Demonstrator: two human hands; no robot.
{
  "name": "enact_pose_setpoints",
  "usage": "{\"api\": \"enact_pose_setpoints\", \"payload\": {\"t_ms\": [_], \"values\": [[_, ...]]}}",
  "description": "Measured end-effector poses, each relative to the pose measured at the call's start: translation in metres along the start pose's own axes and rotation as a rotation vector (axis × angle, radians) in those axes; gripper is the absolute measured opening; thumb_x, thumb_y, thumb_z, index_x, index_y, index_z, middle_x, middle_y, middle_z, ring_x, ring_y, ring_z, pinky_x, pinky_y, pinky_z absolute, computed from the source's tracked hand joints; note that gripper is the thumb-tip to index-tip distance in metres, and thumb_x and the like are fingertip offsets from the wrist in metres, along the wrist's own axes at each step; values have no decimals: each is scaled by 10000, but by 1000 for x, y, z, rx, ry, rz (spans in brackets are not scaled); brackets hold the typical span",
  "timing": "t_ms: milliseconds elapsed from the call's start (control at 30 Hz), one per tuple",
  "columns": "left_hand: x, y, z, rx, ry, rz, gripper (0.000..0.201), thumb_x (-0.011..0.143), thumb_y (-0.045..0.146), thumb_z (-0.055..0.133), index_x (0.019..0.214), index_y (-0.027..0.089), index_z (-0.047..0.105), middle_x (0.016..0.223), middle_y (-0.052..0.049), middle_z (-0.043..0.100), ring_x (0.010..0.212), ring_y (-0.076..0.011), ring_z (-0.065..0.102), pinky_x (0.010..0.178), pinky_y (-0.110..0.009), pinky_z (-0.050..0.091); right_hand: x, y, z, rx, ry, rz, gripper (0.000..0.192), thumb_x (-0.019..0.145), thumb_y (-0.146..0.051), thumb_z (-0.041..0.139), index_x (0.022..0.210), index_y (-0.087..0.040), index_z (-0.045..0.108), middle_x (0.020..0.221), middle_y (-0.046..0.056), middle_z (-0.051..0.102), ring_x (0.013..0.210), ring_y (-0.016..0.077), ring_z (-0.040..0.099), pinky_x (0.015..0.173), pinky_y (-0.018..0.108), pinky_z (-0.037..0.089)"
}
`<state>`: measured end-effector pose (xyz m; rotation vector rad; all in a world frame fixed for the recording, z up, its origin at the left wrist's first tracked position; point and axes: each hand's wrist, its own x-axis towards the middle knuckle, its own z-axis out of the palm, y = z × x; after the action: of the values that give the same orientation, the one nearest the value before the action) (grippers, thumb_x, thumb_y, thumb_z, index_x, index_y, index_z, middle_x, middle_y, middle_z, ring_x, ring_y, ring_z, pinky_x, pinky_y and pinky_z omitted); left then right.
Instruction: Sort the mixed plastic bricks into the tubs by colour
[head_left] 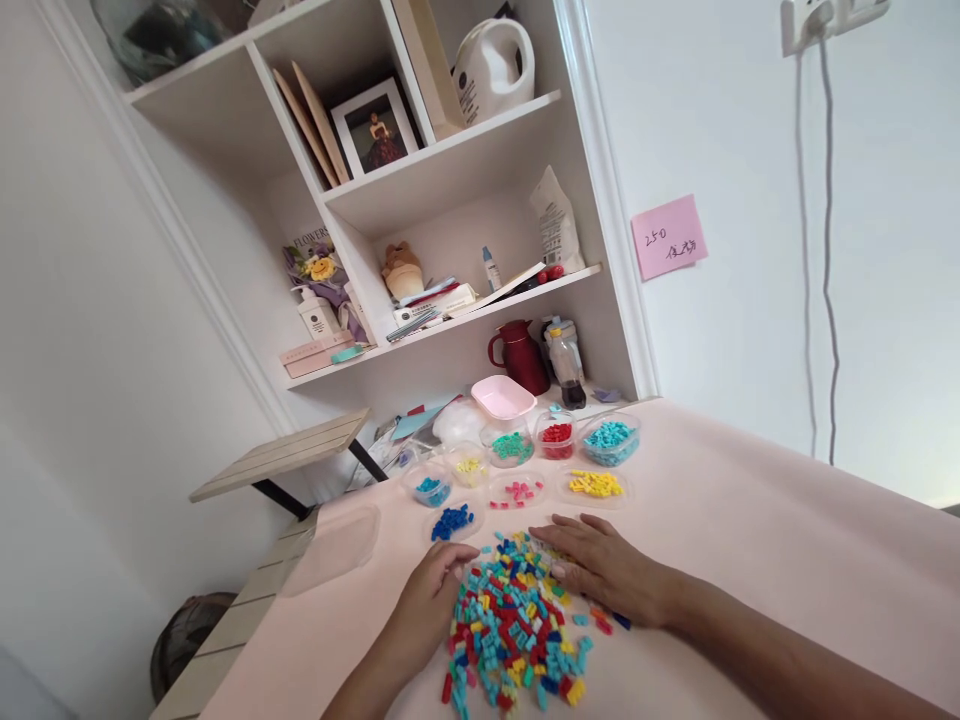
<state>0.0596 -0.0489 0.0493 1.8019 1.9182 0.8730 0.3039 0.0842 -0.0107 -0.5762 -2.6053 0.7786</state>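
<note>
Heap of small mixed-colour bricks (510, 625) on pink-covered counter (750, 500), between hands. Bricks look light, stiff, smooth, hardly fragile; probably best taken singly, fingertips on opposite sides. Left hand (429, 592) at heap's left edge, fingers bent; whether grip holds brick, unclear. Right hand (615, 568) over heap's upper right, fingers spread, grip loose. Beyond: clear tubs (612, 461) with single-colour bricks (596, 484); farther back, pink tray (504, 398).
</note>
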Motion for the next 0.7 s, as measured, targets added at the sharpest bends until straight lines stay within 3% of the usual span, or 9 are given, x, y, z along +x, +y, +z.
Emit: {"api": "enact_pose_setpoints", "payload": {"t_ms": [133, 267, 333, 400, 533, 700], "values": [[-37, -16, -15, -176, 143, -178, 317, 788, 177, 479, 1028, 233, 678, 1208, -53, 619, 1213, -229, 499, 1085, -377, 325, 1, 4, 2, 23, 22, 52, 610, 938, -588, 249, 1465, -286, 303, 1488, 56, 367, 1396, 303, 242, 1134, 536, 112], [-63, -37, -18, -653, 347, -545, 322, 774, 105, 493, 1055, 167, 638, 1280, -99, 580, 1264, -217, 476, 1095, -339, 320, 1, 2, 2, 32, 24, 78, 627, 936, -597, 216, 1460, -271, 323, 1502, 38, 337, 1398, 297, 241, 1147, 510, 138], [-69, -41, -13, -838, 506, -637, 302, 780, 71, 481, 1042, 142, 613, 1312, -130, 549, 1276, -199, 465, 1083, -301, 334, 1, 0, 2, 30, 17, 81, 637, 935, -602, 201, 1459, -264, 330, 1503, 32, 334, 1400, 295, 234, 1150, 504, 150], [-70, -40, -5, -907, 605, -628, 284, 810, 90, 474, 1058, 153, 595, 1335, -120, 529, 1297, -182, 438, 1093, -285, 315, 0, -2, 2, 27, 27, 85, 639, 930, -611, 204, 1454, -272, 340, 1496, 27, 349, 1400, 298, 236, 1150, 504, 159], [-61, -26, 17, -787, 616, -551, 267, 882, 236, 459, 1119, 220, 583, 1358, -52, 505, 1314, -203, 400, 1125, -350, 262, 0, -3, 3, 23, 37, 98, 639, 921, -624, 216, 1441, -286, 368, 1485, 24, 370, 1395, 306, 244, 1147, 504, 185], [-31, -17, 40, -681, 716, -485, 290, 904, 309, 406, 1136, 227, 560, 1333, -51, 510, 1301, -202, 404, 1104, -316, 286, 1, -4, 3, 31, 33, 115, 633, 923, -623, 230, 1434, -282, 381, 1479, 26, 382, 1398, 298, 240, 1151, 511, 160]]}}
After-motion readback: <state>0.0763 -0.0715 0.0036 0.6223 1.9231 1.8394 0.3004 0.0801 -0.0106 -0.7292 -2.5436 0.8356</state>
